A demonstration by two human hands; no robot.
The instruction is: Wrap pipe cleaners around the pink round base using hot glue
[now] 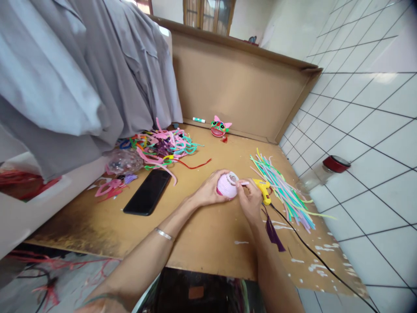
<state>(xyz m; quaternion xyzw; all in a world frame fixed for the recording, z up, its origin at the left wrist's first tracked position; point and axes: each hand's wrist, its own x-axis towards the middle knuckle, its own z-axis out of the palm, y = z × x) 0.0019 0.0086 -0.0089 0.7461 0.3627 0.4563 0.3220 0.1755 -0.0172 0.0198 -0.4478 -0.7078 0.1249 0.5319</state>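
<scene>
My left hand (209,189) is wrapped round the side of a small rounded piece covered in lilac pipe cleaner (227,187), with a pink patch low on its side and an opening at the top. At its right edge, my right hand (250,198) pinches the end of a lilac pipe cleaner strand (243,183). Just beyond the right hand lies a yellow hot glue gun (263,190), partly hidden by the fingers. A dark purple tassel (273,230) rests below it.
A bundle of pastel pipe cleaners (283,191) lies right, near a red-lidded jar (325,170). Left are a black phone (147,192) and a tangled pipe cleaner heap (169,143). A finished animal head (220,127) and a glue stick (198,120) sit by the cardboard wall (228,82).
</scene>
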